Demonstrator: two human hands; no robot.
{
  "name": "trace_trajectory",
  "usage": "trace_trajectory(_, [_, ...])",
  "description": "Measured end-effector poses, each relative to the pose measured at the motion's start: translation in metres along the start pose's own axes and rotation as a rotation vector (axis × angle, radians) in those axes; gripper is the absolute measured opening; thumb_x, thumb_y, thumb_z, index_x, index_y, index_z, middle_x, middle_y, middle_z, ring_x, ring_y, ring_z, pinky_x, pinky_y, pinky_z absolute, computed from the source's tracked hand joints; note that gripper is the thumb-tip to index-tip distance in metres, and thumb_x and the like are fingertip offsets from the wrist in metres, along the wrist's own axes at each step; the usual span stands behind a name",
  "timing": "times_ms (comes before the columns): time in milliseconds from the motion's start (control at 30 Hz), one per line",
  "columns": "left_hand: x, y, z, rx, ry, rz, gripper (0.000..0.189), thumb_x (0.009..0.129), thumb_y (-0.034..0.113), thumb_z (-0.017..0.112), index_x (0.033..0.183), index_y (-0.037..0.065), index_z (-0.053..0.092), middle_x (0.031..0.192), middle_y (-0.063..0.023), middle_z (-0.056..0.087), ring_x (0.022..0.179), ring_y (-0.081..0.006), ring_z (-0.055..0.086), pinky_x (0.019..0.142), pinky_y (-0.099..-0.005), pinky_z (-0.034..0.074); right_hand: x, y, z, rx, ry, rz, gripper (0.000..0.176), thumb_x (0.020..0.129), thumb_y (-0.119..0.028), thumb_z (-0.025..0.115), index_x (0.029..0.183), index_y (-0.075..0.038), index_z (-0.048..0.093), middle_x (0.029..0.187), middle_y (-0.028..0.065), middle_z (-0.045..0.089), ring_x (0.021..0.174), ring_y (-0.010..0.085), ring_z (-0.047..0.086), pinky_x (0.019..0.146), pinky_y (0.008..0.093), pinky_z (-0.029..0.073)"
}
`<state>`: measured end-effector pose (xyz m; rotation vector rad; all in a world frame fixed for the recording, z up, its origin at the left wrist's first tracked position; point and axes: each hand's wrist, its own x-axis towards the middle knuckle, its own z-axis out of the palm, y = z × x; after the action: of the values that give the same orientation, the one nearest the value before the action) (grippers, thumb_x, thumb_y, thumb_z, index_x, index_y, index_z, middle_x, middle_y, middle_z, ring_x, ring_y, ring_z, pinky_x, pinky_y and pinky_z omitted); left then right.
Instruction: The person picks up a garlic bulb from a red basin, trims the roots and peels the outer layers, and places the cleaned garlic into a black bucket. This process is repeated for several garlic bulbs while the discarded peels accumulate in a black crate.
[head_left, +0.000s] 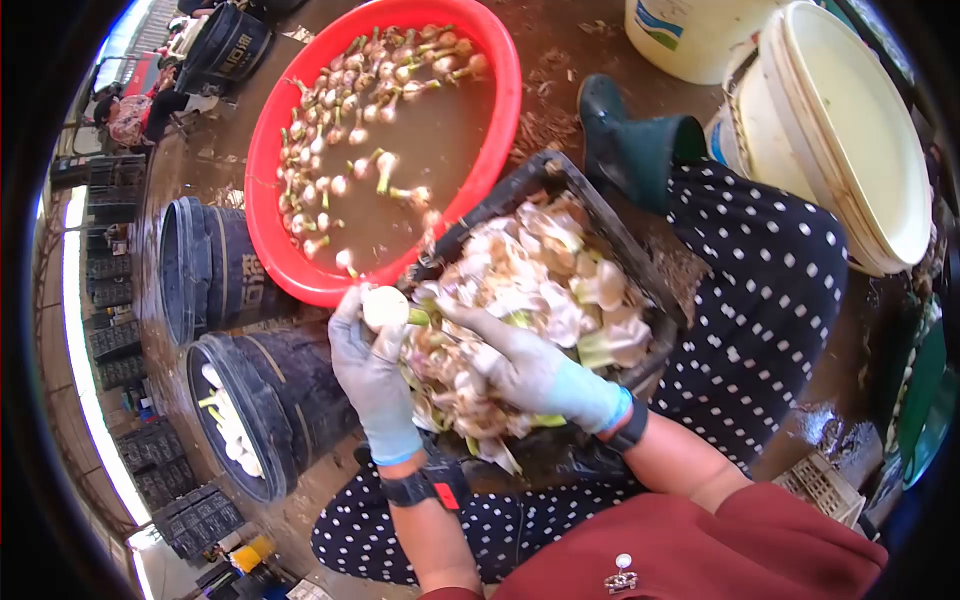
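My left hand (375, 372), in a pale glove with a blue cuff, grips a white peeled garlic bulb (385, 307) whose short green stem points right. My right hand (535, 375), gloved the same way, is closed with its thumb and fingertips beside that stem. What its fingers hold is hidden. Both hands are over a black crate (612, 205) heaped with garlic skins (545, 270) and leafy scraps. Beyond the crate, touching or very near it, a red basin (262, 215) holds muddy water with many unpeeled garlic bulbs (340, 130) floating in it.
To the left lie a dark bucket (300, 400) with white peeled bulbs (232, 430) inside and another dark bucket (225, 262). White buckets (790, 150) stand at the upper right, near a green boot (640, 150). Another person (130, 120) sits far off at the upper left.
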<state>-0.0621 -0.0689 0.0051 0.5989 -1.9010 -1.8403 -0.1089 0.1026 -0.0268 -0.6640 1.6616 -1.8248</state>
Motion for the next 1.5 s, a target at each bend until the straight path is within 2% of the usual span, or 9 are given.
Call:
trace_trajectory(367, [-0.08,-0.006,0.012,0.167,0.036,0.277,0.049,0.071,-0.01,0.071,0.115,0.0,0.053,0.126,-0.0144,0.049,0.115,-0.0255,0.052,0.098,-0.0379,0.045,-0.022,-0.002,0.013,0.105,0.032,-0.023,0.035,0.096,-0.022,0.046,0.127,-0.007,0.051,0.106,0.0224,0.063,0.099,0.034,0.062,0.085,0.038,0.048])
trace_trajectory(567, [-0.078,-0.012,0.027,0.092,0.025,0.249,0.047,0.076,-0.009,0.066,0.119,0.0,0.05,0.128,-0.0157,0.051,0.114,-0.0242,0.053,0.099,-0.0357,0.044,-0.02,0.003,0.013,0.502,0.005,0.283,0.033,0.098,-0.023,0.046,0.128,-0.012,0.054,0.09,0.0029,0.061,0.072,0.005,0.052,0.062,0.0211,0.046])
trace_trajectory(833, [-0.088,-0.021,0.028,-0.181,0.187,-0.263,0.042,0.09,0.002,0.052,0.13,-0.002,0.042,0.131,-0.0153,0.048,0.118,-0.0235,0.05,0.1,-0.036,0.043,-0.015,0.004,0.015,0.63,-0.015,0.276,0.04,0.1,-0.023,0.042,0.136,-0.007,0.046,0.085,-0.003,0.052,0.061,0.0017,0.036,0.056,0.0166,0.037])
trace_trajectory(1000, [-0.087,-0.017,0.023,-0.275,0.193,-0.303,0.033,0.092,0.011,0.055,0.122,-0.001,0.049,0.12,-0.0103,0.054,0.109,-0.0181,0.052,0.098,-0.035,0.042,-0.018,0.003,0.019,0.005,-0.033,0.075,0.044,0.096,-0.029,0.044,0.134,-0.007,0.045,0.123,0.023,0.055,0.118,0.0338,0.051,0.1,0.0393,0.038])
trace_trajectory(1100, [-0.084,-0.018,0.01,0.473,0.2,-0.101,0.037,0.087,0.004,0.058,0.123,-0.003,0.049,0.117,-0.0117,0.055,0.105,-0.0185,0.054,0.092,-0.0315,0.046,-0.017,0.021,0.035,-0.251,0.022,0.058,0.043,0.095,-0.028,0.047,0.131,-0.005,0.048,0.124,0.0217,0.055,0.119,0.0314,0.051,0.103,0.0371,0.036])
trace_trajectory(1167, [-0.09,-0.021,0.016,-0.027,0.381,-0.229,0.035,0.085,0.0,0.059,0.119,-0.002,0.052,0.111,-0.0095,0.058,0.1,-0.0169,0.056,0.09,-0.0296,0.047,-0.019,0.008,0.037,-0.055,-0.033,0.173,0.041,0.093,-0.021,0.051,0.131,-0.004,0.049,0.126,0.0223,0.054,0.122,0.0305,0.048,0.104,0.0365,0.035])
trace_trajectory(1333, [-0.098,-0.034,0.001,-0.263,0.387,-0.219,0.032,0.084,-0.002,0.06,0.116,-0.001,0.054,0.107,-0.0062,0.059,0.096,-0.0144,0.058,0.087,-0.0278,0.05,-0.019,0.012,0.051,0.15,-0.072,0.38,0.035,0.097,-0.02,0.047,0.128,-0.004,0.051,0.097,0.007,0.061,0.075,0.0138,0.059,0.068,0.0272,0.051])
trace_trajectory(1367, [-0.098,-0.033,-0.001,-0.269,0.403,-0.203,0.032,0.084,-0.002,0.06,0.116,-0.001,0.054,0.107,-0.0062,0.059,0.096,-0.0144,0.058,0.087,-0.0278,0.05,-0.018,0.019,0.052,0.246,-0.025,0.398,0.033,0.099,-0.021,0.044,0.126,-0.006,0.053,0.079,-0.002,0.054,0.056,0.0043,0.044,0.049,0.0216,0.041])
trace_trajectory(1500, [-0.1,-0.022,-0.01,-0.466,0.408,-0.187,0.033,0.085,-0.004,0.058,0.117,0.0,0.055,0.105,-0.0054,0.06,0.094,-0.0143,0.059,0.082,-0.0271,0.052,-0.002,0.003,0.03,0.675,0.263,0.419,0.038,0.099,-0.021,0.039,0.135,-0.011,0.046,0.062,-0.0085,0.035,0.049,0.0024,0.028,0.045,0.0191,0.034])
